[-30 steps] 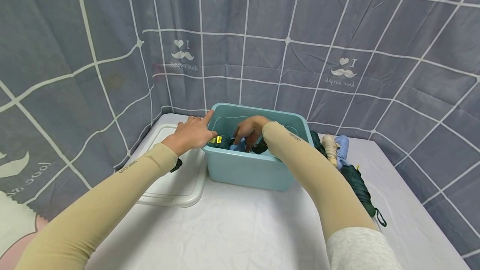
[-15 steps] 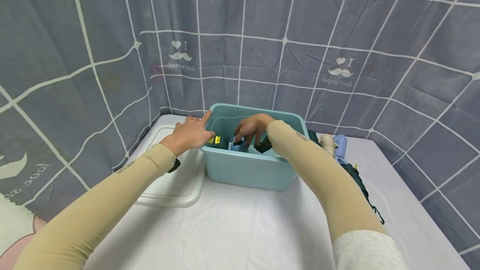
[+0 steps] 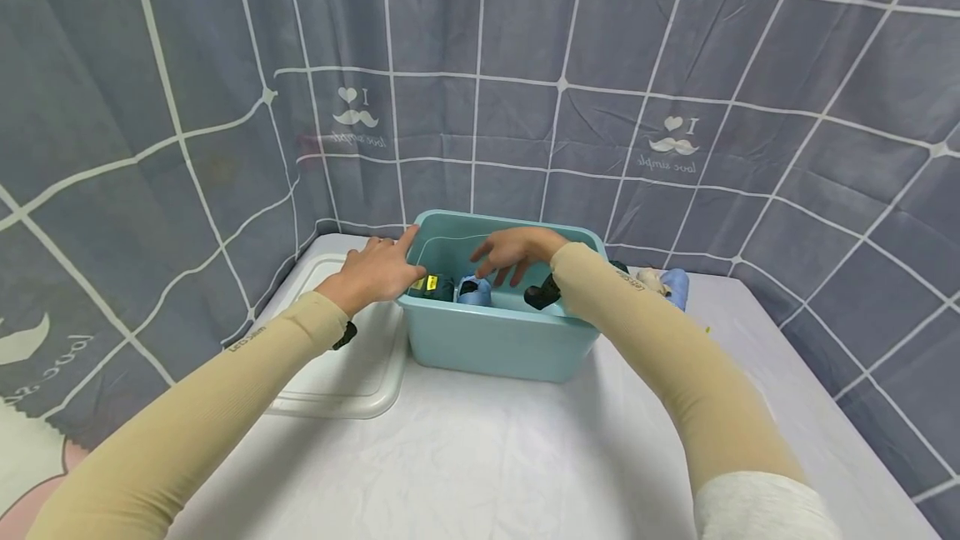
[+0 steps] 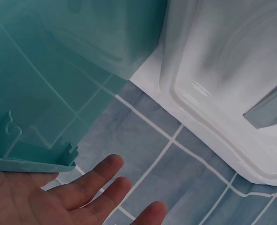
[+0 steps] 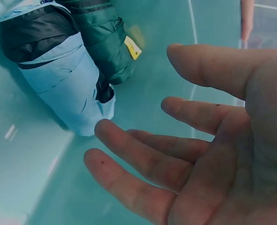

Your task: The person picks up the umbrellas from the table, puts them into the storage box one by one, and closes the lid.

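My left hand [image 3: 375,271] rests on the left rim of a teal plastic bin [image 3: 487,344], fingers spread; in the left wrist view its fingers [image 4: 89,185] extend past the bin's edge. Inside the bin, a blue rolled umbrella [image 3: 476,298] with black lining lies beside a dark green one [image 3: 441,290] bearing a yellow tag. My right hand [image 3: 517,250] hovers in the bin, just right of the blue umbrella. Seen from the right wrist, its fingers [image 5: 147,159] are loosely spread and hold nothing, with the blue umbrella [image 5: 63,79] and green umbrella [image 5: 98,40] beyond them.
A white lid [image 3: 360,377] lies flat left of the bin. Right of the bin, partly behind my right arm, are a beige rolled umbrella [image 3: 651,280] and another blue one [image 3: 677,286]. A grey checked curtain [image 3: 525,107] hangs behind the white-covered table [image 3: 480,457].
My right hand has let go of the blue umbrella in the bin and moved up and right, away from it. My left hand stays on the rim.
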Demonstrator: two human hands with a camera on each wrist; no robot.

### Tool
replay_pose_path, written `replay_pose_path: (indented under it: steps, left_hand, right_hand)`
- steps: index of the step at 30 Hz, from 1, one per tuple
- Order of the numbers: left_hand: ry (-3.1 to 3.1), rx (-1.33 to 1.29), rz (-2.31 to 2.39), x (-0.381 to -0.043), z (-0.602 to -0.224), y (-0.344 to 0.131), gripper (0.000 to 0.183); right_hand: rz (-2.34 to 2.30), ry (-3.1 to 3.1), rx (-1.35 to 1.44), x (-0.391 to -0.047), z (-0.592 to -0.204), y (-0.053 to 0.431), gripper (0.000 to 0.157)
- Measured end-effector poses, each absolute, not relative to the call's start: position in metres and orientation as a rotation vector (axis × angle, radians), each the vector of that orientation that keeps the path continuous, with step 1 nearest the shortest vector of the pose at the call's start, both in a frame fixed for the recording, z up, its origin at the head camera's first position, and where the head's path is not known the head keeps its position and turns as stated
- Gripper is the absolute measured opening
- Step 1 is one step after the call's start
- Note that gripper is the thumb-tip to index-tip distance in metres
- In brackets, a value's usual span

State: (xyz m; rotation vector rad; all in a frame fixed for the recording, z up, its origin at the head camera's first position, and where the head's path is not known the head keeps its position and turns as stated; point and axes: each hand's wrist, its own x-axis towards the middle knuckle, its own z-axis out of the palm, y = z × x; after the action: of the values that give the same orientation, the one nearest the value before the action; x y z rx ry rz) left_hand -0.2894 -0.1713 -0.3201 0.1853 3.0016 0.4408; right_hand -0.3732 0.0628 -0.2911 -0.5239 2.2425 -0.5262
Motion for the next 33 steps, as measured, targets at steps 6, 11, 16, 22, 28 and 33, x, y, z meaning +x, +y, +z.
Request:
replay_pose_path:
  steps: [6, 11, 16, 22, 28, 33]
  left_hand:
    - [2.998, 0.186, 0.429, -0.289, -0.32, -0.172, 0.083]
    - [3.002, 0.195, 0.426, -0.29, -0.32, -0.172, 0.083]
    - [3.008, 0.198, 0.442, -0.288, -0.32, -0.172, 0.083]
    - [3.014, 0.202, 0.446, -0.288, -0.32, -0.171, 0.083]
    - [3.012, 0.204, 0.448, -0.288, -0.32, -0.171, 0.083]
    - [3.015, 0.213, 0.442, -0.288, -0.32, -0.172, 0.083]
  right_hand:
    - [-0.548, 2.29, -0.588, -0.359, -0.279, 0.078, 0.059]
    - [-0.554, 2.315, -0.626, -0.35, -0.272, 0.092, 0.058]
    - [-0.589, 2.326, -0.645, -0.345, -0.269, 0.106, 0.058]
    - [-0.625, 2.347, -0.655, -0.335, -0.264, 0.125, 0.058]
    - [-0.715, 2.365, -0.632, -0.325, -0.257, 0.147, 0.059]
    - [-0.785, 2.369, -0.64, -0.32, -0.255, 0.168, 0.06]
